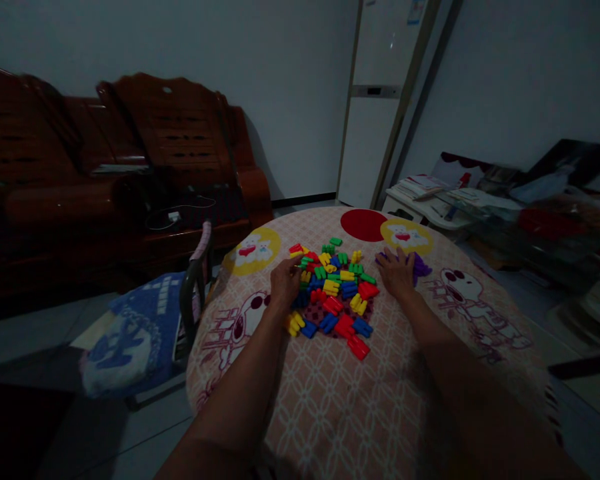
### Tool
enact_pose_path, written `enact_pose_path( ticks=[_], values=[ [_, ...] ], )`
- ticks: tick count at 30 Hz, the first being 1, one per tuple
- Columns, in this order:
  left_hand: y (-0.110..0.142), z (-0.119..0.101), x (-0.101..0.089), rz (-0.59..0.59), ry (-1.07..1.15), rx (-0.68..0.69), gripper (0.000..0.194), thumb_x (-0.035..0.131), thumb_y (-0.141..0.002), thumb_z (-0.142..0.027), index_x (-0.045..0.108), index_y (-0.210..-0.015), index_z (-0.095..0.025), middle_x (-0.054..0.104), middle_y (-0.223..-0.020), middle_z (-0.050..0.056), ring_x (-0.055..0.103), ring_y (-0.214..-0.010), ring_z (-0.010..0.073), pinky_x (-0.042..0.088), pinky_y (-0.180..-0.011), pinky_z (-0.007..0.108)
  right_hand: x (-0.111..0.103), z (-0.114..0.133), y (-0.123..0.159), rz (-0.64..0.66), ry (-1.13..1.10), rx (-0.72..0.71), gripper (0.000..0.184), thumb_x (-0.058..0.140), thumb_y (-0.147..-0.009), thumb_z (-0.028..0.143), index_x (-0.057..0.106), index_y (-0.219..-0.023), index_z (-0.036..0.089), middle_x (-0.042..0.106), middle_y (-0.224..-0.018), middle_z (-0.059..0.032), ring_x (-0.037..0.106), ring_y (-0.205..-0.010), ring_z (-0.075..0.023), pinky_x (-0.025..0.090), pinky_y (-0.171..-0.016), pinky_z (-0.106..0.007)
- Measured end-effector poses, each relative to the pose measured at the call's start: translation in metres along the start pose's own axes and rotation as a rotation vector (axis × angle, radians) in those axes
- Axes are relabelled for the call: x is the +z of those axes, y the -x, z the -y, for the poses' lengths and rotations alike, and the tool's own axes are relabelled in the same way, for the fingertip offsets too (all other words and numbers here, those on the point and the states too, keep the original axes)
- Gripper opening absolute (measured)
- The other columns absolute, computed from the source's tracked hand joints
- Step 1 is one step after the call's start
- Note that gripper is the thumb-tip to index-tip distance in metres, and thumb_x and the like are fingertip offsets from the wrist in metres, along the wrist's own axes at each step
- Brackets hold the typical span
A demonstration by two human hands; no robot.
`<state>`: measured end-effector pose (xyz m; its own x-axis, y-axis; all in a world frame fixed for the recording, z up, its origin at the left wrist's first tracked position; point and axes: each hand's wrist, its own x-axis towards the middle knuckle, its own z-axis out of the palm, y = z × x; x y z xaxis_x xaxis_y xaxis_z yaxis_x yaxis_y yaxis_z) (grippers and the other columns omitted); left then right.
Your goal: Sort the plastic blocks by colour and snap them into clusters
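Observation:
A loose pile of toy building blocks (331, 288) in red, yellow, green and blue lies in the middle of the round table. My left hand (285, 280) rests against the pile's left edge, its fingers loosely bent and apart, touching the nearest blocks. Part of its fingertips is hidden from view. To the right of the pile, my right hand (397, 272) lies palm down with its fingers spread. A crumpled purple item (421, 267) sticks out beside and under that hand; its kind is unclear.
A patterned cloth (330, 413) covers the round table. At left stands a chair (186, 300) with a blue-and-white cloth (135, 327) on its seat. Wooden seating (175, 120) lines the back wall, near a tall white appliance (373, 133). Cluttered low furniture (430, 207) stands at right.

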<state>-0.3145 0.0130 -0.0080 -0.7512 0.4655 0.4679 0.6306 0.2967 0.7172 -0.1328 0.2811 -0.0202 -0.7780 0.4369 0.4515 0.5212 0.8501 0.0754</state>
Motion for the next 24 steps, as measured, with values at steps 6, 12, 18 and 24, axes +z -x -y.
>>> enact_pose_path(
  ticks=[6,12,18,24],
  values=[
    [-0.001,0.003,-0.001,-0.049,0.000,-0.023,0.040,0.056,-0.082,-0.013,0.072,-0.119,-0.017,0.075,-0.111,0.010,0.070,-0.099,0.0219,0.055,-0.095,0.038,0.004,0.025,-0.022,-0.103,-0.299,-0.006,0.048,0.039,-0.098,0.027,0.057,-0.140,0.013,0.051,-0.150,-0.0182,0.039,-0.143,-0.0319,0.027,-0.118,-0.057],
    [-0.002,0.014,-0.003,-0.033,-0.092,-0.056,0.039,0.061,-0.083,-0.022,0.071,-0.120,-0.017,0.072,-0.118,0.012,0.068,-0.108,0.0257,0.053,-0.100,0.042,0.013,0.065,-0.041,0.034,-0.752,0.146,0.047,0.052,-0.085,0.022,0.065,-0.129,0.014,0.067,-0.131,-0.0149,0.061,-0.121,-0.0258,0.046,-0.108,-0.043],
    [-0.006,0.036,-0.004,0.062,-0.166,-0.027,0.038,0.068,-0.078,-0.023,0.072,-0.116,-0.017,0.071,-0.122,0.014,0.065,-0.116,0.0298,0.050,-0.105,0.045,0.004,0.103,-0.027,0.112,-0.979,0.235,0.043,0.060,-0.073,0.015,0.073,-0.114,0.018,0.074,-0.117,-0.0069,0.068,-0.105,-0.0215,0.052,-0.097,-0.035],
    [-0.010,0.045,-0.008,0.112,-0.184,-0.078,0.038,0.067,-0.079,-0.022,0.072,-0.116,-0.016,0.071,-0.123,0.014,0.065,-0.115,0.0295,0.050,-0.104,0.044,-0.015,0.117,-0.012,0.175,-1.036,0.201,0.017,0.064,-0.072,0.020,0.076,-0.083,0.022,0.075,-0.090,-0.0019,0.069,-0.085,-0.0197,0.054,-0.086,-0.034]
  ],
)
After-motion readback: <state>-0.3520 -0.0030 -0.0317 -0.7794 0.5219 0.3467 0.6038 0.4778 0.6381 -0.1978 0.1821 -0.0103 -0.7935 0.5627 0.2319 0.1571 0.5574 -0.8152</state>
